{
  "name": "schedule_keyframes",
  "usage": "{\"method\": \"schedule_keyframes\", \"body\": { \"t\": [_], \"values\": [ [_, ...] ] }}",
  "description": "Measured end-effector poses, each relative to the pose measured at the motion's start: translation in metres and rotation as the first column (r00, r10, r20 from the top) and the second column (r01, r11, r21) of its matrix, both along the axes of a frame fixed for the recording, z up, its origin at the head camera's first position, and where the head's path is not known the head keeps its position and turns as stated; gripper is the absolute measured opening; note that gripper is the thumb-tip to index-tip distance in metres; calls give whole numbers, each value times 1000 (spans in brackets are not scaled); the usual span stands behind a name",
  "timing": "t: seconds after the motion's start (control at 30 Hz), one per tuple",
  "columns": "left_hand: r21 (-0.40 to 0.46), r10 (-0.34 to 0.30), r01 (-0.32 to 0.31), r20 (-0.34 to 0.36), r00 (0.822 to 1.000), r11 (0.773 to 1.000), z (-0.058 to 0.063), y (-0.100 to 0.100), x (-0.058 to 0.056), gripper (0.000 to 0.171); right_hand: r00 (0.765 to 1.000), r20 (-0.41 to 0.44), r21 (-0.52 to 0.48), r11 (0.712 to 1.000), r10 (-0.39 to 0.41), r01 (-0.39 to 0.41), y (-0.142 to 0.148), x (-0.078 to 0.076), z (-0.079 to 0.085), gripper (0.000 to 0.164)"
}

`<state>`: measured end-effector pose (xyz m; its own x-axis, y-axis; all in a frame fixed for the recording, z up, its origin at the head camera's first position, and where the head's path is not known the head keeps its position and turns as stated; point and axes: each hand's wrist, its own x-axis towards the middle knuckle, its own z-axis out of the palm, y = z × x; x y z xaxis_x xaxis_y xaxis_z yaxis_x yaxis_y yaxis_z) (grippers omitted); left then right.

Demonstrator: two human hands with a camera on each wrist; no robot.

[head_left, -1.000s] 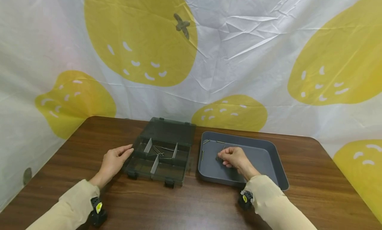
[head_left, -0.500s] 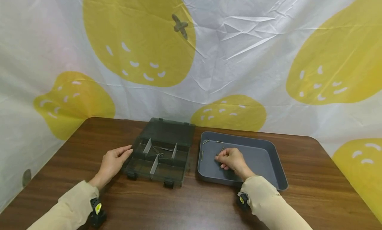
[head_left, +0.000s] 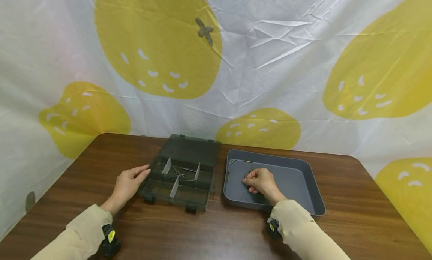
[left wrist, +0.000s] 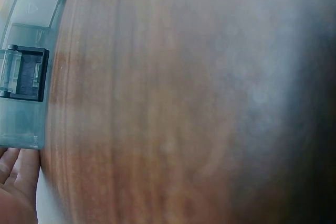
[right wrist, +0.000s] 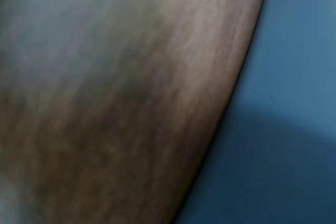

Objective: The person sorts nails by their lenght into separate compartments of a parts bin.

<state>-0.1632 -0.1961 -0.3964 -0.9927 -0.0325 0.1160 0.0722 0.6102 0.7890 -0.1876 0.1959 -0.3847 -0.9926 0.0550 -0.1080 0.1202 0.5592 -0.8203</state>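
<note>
In the head view my right hand [head_left: 263, 181] is low inside the grey tray [head_left: 287, 203], fingers curled, thumb and forefinger pinching a thin brass-coloured screw [head_left: 245, 175] that they mostly hide. Just behind the fingertips lies another screw [head_left: 252, 169]. My left hand [head_left: 128, 183] touches the left side of a dark see-through divided box [head_left: 190, 194] with its fingertips; the left wrist view has its fingers [left wrist: 26, 174] extended at the box's corner. Several screws [head_left: 178, 172] lie in the box's rear middle compartment.
More screws lie along the tray's left and back, such as one upright in view [head_left: 228, 176]. The box's lid [head_left: 192, 149] is tipped back away from me. Box and tray stand side by side on a wooden table [head_left: 216, 230], with a lemon-print cloth [head_left: 256, 76] hanging behind.
My right hand has shifted slightly left and toward me within the tray, uncovering more of the screw behind its fingertips. My left hand has stayed at the box.
</note>
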Motion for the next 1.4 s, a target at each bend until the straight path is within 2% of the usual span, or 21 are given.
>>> {"method": "schedule_keyframes", "body": {
  "t": [0.4, 0.6, 0.97, 1.4],
  "values": [
    [-6, 4, -4, -3, 1000, 1000, -1, 0, -1, 46, 1000, -6, 28, 999, 24, -24, 0, 2, 1, 11],
    [-2, 5, -5, 7, 1000, 1000, -2, 0, -1, 46, 997, -31, 39, 997, 66, -65, 1, 3, 1, 14],
    [-11, 2, -2, -12, 1000, 1000, -3, -1, -2, 46, 999, -8, 85, 996, 40, -40, 0, 2, 0, 10],
    [-10, 1, -1, -20, 1000, 1000, -3, -1, -2, 44, 999, -3, 35, 999, 42, -42, 1, 2, 1, 9]
  ]
}}
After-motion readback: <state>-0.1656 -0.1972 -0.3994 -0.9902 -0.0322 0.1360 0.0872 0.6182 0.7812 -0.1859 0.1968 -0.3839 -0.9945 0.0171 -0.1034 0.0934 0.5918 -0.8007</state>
